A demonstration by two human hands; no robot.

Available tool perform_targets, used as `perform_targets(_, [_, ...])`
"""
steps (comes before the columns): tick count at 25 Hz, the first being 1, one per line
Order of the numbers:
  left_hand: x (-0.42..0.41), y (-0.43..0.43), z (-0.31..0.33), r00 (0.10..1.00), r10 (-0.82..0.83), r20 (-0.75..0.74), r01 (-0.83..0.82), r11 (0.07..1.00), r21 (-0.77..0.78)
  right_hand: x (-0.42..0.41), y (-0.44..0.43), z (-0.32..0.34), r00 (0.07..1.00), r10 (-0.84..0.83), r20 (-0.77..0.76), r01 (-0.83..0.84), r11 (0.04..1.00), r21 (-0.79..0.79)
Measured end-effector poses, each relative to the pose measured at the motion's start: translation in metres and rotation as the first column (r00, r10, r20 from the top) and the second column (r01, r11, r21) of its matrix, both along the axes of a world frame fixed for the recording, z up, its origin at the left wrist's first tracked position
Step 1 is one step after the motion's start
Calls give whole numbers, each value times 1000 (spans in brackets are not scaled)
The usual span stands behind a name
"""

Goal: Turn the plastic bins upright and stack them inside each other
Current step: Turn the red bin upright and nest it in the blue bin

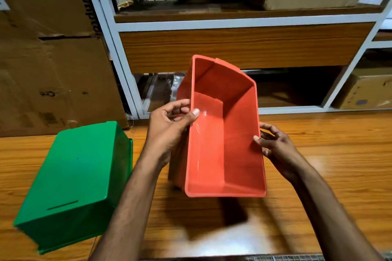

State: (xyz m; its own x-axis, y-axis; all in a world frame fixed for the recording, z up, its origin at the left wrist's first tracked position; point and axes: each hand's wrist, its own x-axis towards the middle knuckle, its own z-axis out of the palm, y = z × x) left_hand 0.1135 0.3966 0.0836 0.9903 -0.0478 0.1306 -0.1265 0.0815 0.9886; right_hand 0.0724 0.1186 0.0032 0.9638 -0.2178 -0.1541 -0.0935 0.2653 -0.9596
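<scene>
Above the table (318, 176), both hands hold the red bin (224, 144); green bin (76, 182) overturned.

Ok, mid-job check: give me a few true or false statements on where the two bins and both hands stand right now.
1. The red bin is held in both hands with its opening towards the camera. True.
2. The green bin already sits upright. False: it lies bottom up on the wooden table.
3. The left hand grips the red bin's left wall, thumb inside. True.
4. The right hand rests on the green bin. False: it holds the red bin's right rim.
5. The red bin is nested inside the green one. False: they are apart, green to the left.
</scene>
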Motion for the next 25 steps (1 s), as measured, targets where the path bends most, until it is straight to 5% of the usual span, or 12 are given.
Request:
perform_targets(5, [28, 2, 0, 987, 26, -160, -11, 995, 95, -14, -14, 26, 986, 93, -141, -85, 994, 66])
perform_targets(12, [37, -16, -31, 861, -301, -411, 353, 934, 56, -66, -45, 51, 945, 178, -276, -137, 977, 163])
perform_targets(20, [-19, -84, -34, 666, -577, -473, 598, 792, -124, -169, -97, 59, 952, -148, -266, 202, 960, 191])
perform_targets(25, [-72, -151, -17, 601, -652, -463, 747, 664, 34, -257, -138, 69, 957, -162, -240, 187, 979, 84])
